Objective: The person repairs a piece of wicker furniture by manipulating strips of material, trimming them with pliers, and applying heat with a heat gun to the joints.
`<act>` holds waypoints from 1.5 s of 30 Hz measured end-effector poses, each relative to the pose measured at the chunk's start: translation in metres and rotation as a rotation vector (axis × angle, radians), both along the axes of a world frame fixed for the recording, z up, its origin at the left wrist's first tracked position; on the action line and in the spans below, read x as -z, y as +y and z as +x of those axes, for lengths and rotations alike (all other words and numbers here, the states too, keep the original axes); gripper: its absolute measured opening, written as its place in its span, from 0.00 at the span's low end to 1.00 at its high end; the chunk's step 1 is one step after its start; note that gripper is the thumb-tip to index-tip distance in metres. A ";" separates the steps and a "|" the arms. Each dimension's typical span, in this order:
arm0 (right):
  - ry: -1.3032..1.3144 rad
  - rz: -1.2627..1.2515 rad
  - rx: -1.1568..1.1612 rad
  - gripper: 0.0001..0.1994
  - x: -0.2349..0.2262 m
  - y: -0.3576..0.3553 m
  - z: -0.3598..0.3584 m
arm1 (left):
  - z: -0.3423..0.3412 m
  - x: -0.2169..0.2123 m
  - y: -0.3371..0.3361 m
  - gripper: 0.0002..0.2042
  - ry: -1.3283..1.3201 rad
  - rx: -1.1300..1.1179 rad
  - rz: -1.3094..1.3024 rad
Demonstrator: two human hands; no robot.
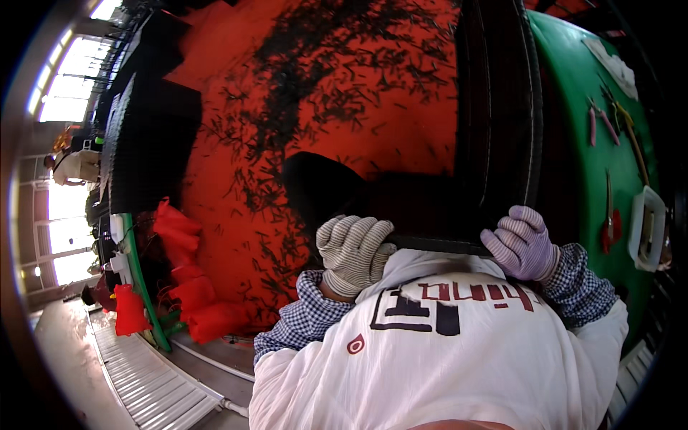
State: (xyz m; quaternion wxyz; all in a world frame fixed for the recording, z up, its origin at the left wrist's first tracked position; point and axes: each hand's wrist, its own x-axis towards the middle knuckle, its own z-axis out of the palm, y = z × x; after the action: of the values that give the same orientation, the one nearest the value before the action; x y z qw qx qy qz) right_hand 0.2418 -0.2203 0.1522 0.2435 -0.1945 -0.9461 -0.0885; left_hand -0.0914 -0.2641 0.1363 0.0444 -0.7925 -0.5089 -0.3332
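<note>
A wide black sheet with pale stitching along its border (534,107) stretches away from my chest over a red surface (401,122). Its near edge runs between my two gloved hands, against my white shirt. My left hand (355,254), in a striped grey-white glove, is closed with its fingers curled over the left end of that edge. In a striped glove of a purplish tint, my right hand (522,244) is curled at the sheet's right near corner. The fingertips of both hands are partly hidden. Dark shadow hides much of the sheet's middle.
Many small black scraps (287,100) litter the red surface. On the right, a green tabletop (573,93) carries pink-handled pliers (603,125), red-handled scissors (611,222) and a white tray (647,228). At left lie red cloth pieces (204,301), beside a roller conveyor (154,373). Another person (75,166) stands far left.
</note>
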 end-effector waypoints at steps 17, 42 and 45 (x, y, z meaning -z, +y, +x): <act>-0.020 0.003 0.089 0.23 -0.010 0.075 0.008 | 0.024 0.009 -0.006 0.20 0.019 -0.064 -0.061; 0.012 0.191 0.402 0.30 -0.014 0.159 -0.042 | 0.005 0.033 0.083 0.16 -0.859 -0.086 -0.167; 0.002 0.022 0.417 0.34 -0.014 0.156 -0.049 | 0.001 0.036 0.086 0.17 -0.780 -0.114 -0.134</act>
State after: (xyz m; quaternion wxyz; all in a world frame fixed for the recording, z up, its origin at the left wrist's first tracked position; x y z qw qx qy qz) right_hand 0.1931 -0.0642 0.1663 0.2230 -0.3836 -0.8840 -0.1470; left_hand -0.0906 -0.1778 0.1002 -0.1855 -0.5781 -0.5513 -0.5722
